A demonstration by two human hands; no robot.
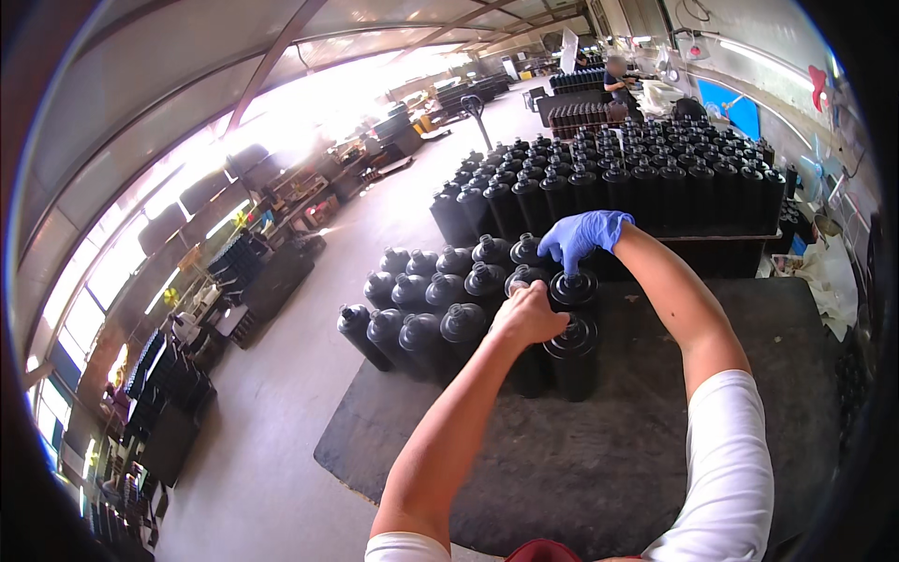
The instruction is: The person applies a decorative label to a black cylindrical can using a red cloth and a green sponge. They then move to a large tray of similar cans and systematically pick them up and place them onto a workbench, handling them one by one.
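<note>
1. Here the black bottle (pixel 573 292) stands upright on the dark table (pixel 655 440), its long axis vertical and its ridged cap facing up, right under the right hand (pixel 585 236).
2. The right hand, in a blue glove, comes down from above; its fingertips (pixel 568 265) point at the cap and look to touch it, though I cannot tell whether the grip is closed on it.
3. The left hand (pixel 529 314), bare, lies just left of that bottle, curled into a loose fist against the neighbouring bottles; whether its grip holds anything cannot be told.
4. Of the two, the right hand is the nearer to the bottle's cap.
5. Just in front of that bottle, toward the person, stands a second black bottle (pixel 571 356) of the same kind.
6. To the left of the bottle, a cluster of like bottles (pixel 421 309) stands in rows on the table.
7. The bottle looks matt black, round and tall, with a stepped cap and a small nub on top.
</note>
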